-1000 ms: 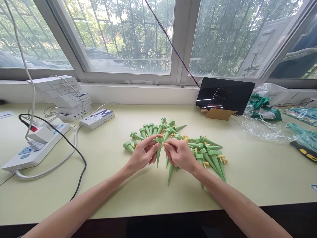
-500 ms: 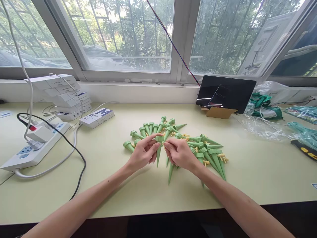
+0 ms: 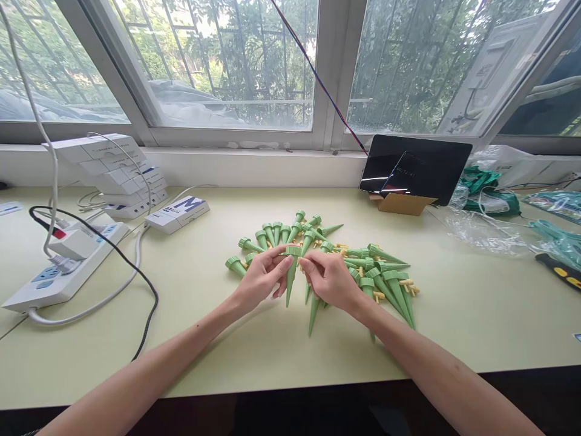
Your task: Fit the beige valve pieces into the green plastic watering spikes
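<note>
My left hand (image 3: 265, 272) is closed round a green plant watering spike (image 3: 291, 275), thumb and fingers just under its ribbed cap. The spike's tip points down. Beside it on the right, my right hand (image 3: 327, 275) is closed in a pinch, its fingertips close to the side of the spike. Whatever those fingertips hold is too small and covered to make out. Behind and around both hands lies a loose pile of green watering spikes (image 3: 394, 290), with small yellow valve pieces (image 3: 411, 287) sticking out among them. My right hand hides part of the pile.
On the left stand a power strip (image 3: 68, 266) with cables, a stack of white boxes (image 3: 127, 175) and a single white box (image 3: 178, 214). At the back right a dark tablet (image 3: 414, 169) leans on a cardboard stand (image 3: 402, 204). Clear plastic bags (image 3: 485, 233) lie farther right.
The spike in my left hand has tipped slightly, so its cap shows at a different angle. Both hands stay almost in place, and the pile looks the same.
</note>
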Tool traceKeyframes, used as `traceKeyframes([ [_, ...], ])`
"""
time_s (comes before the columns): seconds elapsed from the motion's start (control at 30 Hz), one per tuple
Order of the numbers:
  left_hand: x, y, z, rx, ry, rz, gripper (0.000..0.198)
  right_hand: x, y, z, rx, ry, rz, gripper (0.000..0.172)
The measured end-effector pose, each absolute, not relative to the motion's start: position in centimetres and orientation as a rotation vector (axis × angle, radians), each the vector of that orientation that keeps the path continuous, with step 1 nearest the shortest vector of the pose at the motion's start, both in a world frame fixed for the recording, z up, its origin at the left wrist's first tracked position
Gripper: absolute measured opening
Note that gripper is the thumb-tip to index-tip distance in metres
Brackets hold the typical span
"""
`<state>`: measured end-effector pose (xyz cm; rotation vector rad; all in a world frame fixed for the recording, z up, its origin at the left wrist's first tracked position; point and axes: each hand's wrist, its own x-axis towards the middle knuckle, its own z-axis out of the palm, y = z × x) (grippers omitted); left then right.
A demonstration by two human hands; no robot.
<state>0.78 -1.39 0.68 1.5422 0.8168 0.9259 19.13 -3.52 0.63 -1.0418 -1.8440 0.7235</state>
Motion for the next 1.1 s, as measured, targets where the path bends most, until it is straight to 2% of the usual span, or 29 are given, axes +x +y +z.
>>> traceKeyframes([
  [0.37, 0.9, -1.1, 1.3, 1.323, 0.781, 0.834, 0.052, 19.3, -3.5, 0.6, -1.002, -1.871, 0.616, 0.042],
  [0.53, 1.1, -1.2, 1.5, 1.321, 0.766, 0.808, 0.048, 19.4, -3.5, 0.7, -0.964, -1.875, 0.595, 0.048],
  [0.7, 1.1, -1.2, 1.7, 1.359, 0.728, 0.719, 0.036, 19.3, -3.5, 0.7, -0.966, -1.893, 0.554, 0.052],
  [1.1, 0.8, -1.0, 1.6, 1.415, 0.725, 0.631, 0.041, 19.3, -3.5, 0.6, -0.986, -1.983, 0.439, 0.045],
])
